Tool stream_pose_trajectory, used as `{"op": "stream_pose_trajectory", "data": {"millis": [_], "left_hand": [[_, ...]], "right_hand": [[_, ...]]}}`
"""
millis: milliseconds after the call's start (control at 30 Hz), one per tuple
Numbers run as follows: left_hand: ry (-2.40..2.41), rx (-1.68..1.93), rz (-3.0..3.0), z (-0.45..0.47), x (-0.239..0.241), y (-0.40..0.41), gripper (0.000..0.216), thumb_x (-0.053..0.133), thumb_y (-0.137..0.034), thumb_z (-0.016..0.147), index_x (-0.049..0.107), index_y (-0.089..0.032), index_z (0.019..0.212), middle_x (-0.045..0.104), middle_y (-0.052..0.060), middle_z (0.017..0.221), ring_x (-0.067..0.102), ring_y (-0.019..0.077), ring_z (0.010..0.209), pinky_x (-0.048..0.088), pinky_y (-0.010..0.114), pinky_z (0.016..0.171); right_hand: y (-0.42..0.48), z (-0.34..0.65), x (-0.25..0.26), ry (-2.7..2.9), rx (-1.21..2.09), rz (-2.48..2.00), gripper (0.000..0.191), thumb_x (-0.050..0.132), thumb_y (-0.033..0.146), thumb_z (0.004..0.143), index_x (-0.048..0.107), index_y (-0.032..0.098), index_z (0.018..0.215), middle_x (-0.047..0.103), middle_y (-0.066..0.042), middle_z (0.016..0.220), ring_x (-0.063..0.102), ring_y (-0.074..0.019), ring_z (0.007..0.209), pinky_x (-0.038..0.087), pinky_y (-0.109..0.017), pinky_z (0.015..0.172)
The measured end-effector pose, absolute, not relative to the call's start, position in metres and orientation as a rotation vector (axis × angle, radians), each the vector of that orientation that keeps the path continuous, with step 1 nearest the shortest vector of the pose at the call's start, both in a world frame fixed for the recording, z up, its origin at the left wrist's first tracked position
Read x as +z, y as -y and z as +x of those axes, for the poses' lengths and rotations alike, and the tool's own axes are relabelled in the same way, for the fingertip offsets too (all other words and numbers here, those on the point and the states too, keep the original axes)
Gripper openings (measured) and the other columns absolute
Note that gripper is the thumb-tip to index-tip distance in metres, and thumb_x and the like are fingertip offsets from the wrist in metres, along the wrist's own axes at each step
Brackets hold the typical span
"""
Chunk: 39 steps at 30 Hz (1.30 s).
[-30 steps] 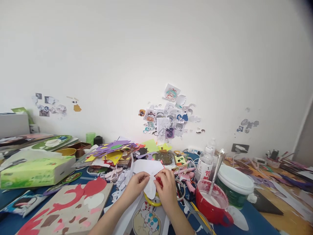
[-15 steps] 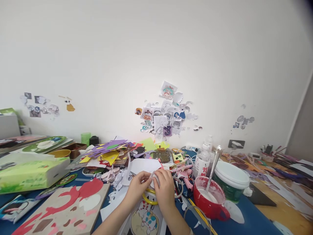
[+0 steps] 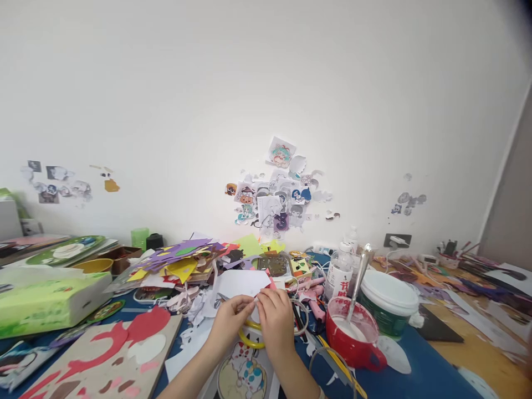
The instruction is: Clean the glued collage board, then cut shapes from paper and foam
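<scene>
My left hand [image 3: 235,317] and my right hand [image 3: 275,318] meet in front of me, thumbs and fingertips pinched together. Whatever lies between the fingertips is too small and covered to name. Just under them is a yellow ring [image 3: 251,342], partly hidden by my right hand; I cannot tell whether a hand touches it. Below lies a cartoon picture [image 3: 243,372] of a white figure with blue and red spots on a cream round. A white paper sheet [image 3: 243,282] lies beyond the fingers, and a clear ring [image 3: 302,318] rests right of my right hand.
On the right stand a red cup [image 3: 353,354] with a spoon [image 3: 361,280], a white-lidded tub [image 3: 388,302] and a plastic bottle [image 3: 341,274]. At left are a board [image 3: 141,366] with red paper cut-outs and a green tissue pack [image 3: 45,302]. Coloured paper scraps [image 3: 183,257] pile up behind.
The whitish piece seen between my hands earlier no longer shows. My fingertips have come closer together and slightly lower. The whole view has shifted a little.
</scene>
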<state>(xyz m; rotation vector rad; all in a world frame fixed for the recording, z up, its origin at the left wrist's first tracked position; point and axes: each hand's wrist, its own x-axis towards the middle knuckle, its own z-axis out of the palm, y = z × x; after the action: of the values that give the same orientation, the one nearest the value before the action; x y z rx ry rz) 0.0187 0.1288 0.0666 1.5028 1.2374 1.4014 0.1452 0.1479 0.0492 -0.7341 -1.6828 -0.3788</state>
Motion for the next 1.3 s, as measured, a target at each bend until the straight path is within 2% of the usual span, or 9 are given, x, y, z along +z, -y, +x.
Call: {"op": "stream_pose_trajectory", "data": {"millis": [233, 400, 467, 633, 767, 900, 1100, 1200, 1300], "left_hand": [[-1.391, 1.412, 1.685, 0.023, 0.071, -0.122, 0.026, 0.052, -0.040, 0.069, 0.065, -0.018, 0.074, 0.070, 0.006, 0.081, 0.063, 0.0216, 0.079, 0.046, 0.030, 0.073], [-1.438, 1.337, 1.468, 0.020, 0.062, -0.127, 0.037, 0.047, -0.054, 0.065, 0.054, -0.018, 0.070, 0.055, -0.003, 0.049, 0.054, 0.0164, 0.045, 0.041, 0.028, 0.048], [-1.445, 1.291, 1.401, 0.020, 0.061, -0.127, 0.040, 0.047, -0.057, 0.064, 0.050, -0.018, 0.069, 0.048, -0.006, 0.044, 0.050, 0.0141, 0.040, 0.037, 0.026, 0.045], [-1.317, 1.256, 1.241, 0.022, 0.066, -0.123, 0.044, 0.056, -0.060, 0.061, 0.049, -0.018, 0.071, 0.047, -0.009, 0.047, 0.050, 0.0100, 0.044, 0.040, 0.023, 0.050], [-1.112, 1.213, 1.136, 0.022, 0.062, -0.124, 0.047, 0.071, -0.053, 0.052, 0.050, -0.017, 0.073, 0.044, -0.011, 0.048, 0.043, 0.0055, 0.046, 0.042, 0.020, 0.053], [-1.017, 1.256, 1.016, 0.018, 0.052, -0.132, 0.048, 0.075, -0.049, 0.047, 0.051, -0.017, 0.073, 0.047, -0.009, 0.052, 0.045, 0.0060, 0.051, 0.045, 0.022, 0.059], [-1.198, 1.353, 1.308, 0.017, 0.057, -0.132, 0.032, 0.063, -0.045, 0.060, 0.055, -0.016, 0.073, 0.054, -0.003, 0.058, 0.051, 0.0122, 0.055, 0.043, 0.025, 0.058], [-1.320, 1.396, 1.644, 0.018, 0.063, -0.126, 0.023, 0.052, -0.039, 0.070, 0.058, -0.017, 0.070, 0.063, 0.003, 0.070, 0.058, 0.0184, 0.071, 0.044, 0.028, 0.066], [-1.424, 1.335, 1.857, 0.020, 0.065, -0.120, 0.025, 0.042, -0.032, 0.077, 0.063, -0.019, 0.079, 0.068, 0.005, 0.083, 0.060, 0.0201, 0.081, 0.042, 0.029, 0.074]], "right_hand": [[-0.147, 0.143, 0.045, 1.640, -0.490, -0.843, 0.024, 0.036, 0.014, 0.091, 0.060, 0.014, 0.086, 0.062, -0.007, 0.080, 0.054, -0.0187, 0.076, 0.044, -0.030, 0.065], [-0.146, 0.140, 0.044, 1.676, -0.477, -0.838, 0.024, 0.037, 0.017, 0.091, 0.058, 0.016, 0.079, 0.062, -0.007, 0.079, 0.053, -0.0187, 0.075, 0.044, -0.030, 0.063], [-0.148, 0.138, 0.044, 1.722, -0.507, -0.813, 0.025, 0.039, 0.016, 0.090, 0.057, 0.017, 0.073, 0.062, -0.005, 0.079, 0.052, -0.0189, 0.075, 0.043, -0.030, 0.062], [-0.152, 0.136, 0.042, 1.717, -0.539, -0.797, 0.025, 0.043, 0.012, 0.088, 0.058, 0.017, 0.068, 0.062, -0.003, 0.077, 0.049, -0.0187, 0.073, 0.042, -0.032, 0.065], [-0.154, 0.138, 0.041, 1.703, -0.481, -0.801, 0.025, 0.045, 0.011, 0.086, 0.056, 0.017, 0.064, 0.062, -0.003, 0.075, 0.048, -0.0185, 0.072, 0.040, -0.033, 0.065], [-0.154, 0.140, 0.043, 1.721, -0.445, -0.778, 0.019, 0.046, 0.011, 0.085, 0.059, 0.018, 0.072, 0.062, -0.002, 0.075, 0.048, -0.0187, 0.073, 0.039, -0.034, 0.068], [-0.152, 0.139, 0.046, 1.738, -0.453, -0.734, 0.020, 0.043, 0.014, 0.088, 0.058, 0.018, 0.075, 0.061, -0.002, 0.075, 0.048, -0.0182, 0.073, 0.038, -0.033, 0.071], [-0.151, 0.139, 0.045, 1.727, -0.425, -0.741, 0.024, 0.042, 0.016, 0.090, 0.057, 0.018, 0.072, 0.061, -0.001, 0.073, 0.048, -0.0177, 0.072, 0.038, -0.032, 0.068], [-0.150, 0.138, 0.045, 1.709, -0.427, -0.725, 0.026, 0.039, 0.016, 0.091, 0.057, 0.018, 0.073, 0.061, -0.002, 0.072, 0.048, -0.0174, 0.071, 0.038, -0.032, 0.067]]}}
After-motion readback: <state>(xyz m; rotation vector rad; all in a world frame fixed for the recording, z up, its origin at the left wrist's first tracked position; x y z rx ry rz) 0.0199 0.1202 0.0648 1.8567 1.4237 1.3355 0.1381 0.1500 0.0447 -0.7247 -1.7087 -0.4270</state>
